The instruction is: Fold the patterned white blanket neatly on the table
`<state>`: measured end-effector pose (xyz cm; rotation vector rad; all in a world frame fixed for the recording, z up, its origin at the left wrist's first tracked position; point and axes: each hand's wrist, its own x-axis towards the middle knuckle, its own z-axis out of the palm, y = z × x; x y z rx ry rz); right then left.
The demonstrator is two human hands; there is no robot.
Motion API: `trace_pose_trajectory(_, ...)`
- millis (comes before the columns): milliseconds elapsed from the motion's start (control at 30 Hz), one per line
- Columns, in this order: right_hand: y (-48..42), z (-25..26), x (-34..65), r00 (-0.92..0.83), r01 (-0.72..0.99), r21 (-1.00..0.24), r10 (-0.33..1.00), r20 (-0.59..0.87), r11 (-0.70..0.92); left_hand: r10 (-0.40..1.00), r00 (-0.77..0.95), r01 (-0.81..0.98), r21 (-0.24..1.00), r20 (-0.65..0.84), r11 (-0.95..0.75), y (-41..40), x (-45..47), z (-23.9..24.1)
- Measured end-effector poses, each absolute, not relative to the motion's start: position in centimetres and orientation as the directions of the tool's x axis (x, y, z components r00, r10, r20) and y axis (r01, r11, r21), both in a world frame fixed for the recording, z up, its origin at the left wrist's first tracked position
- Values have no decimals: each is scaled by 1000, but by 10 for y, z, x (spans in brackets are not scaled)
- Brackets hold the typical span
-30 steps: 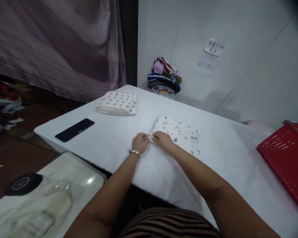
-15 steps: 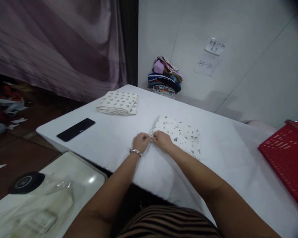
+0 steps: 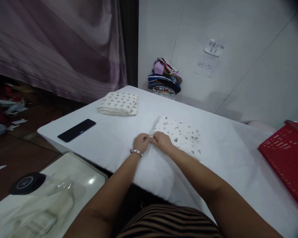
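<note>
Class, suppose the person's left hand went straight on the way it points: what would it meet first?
Probably the near-left corner of the folded patterned cloth, which the left hand is pinching; the right hand is so close that depth leaves this unsure.

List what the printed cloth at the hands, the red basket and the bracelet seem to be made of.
Printed cloth: soft fabric with a matt finish, perhaps cotton; it lies folded, with a thin, layered edge.
Red basket: likely moulded plastic, judging by its even colour and the slots through its wall.
Bracelet: perhaps metal, from its silvery glints; too small to be sure.
</note>
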<state>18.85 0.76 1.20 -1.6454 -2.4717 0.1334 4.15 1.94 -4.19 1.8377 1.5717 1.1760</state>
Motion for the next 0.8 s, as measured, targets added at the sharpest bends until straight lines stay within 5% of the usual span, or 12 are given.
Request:
trace_pose_trajectory(400, 3, 13, 183, -396, 912, -90, 916, 65, 400, 960, -12, 503, 832, 279, -236, 22, 41, -46)
trace_pose_trajectory(633, 10, 3, 181, -281, 938, -190, 957, 69, 289, 963, 14, 442, 862, 269, -247, 22, 40, -47)
trace_pose_trajectory(800, 13, 2, 185, -241, 928, -273, 968, 76, 252, 937, -121, 539, 815, 327, -215, 22, 38, -47)
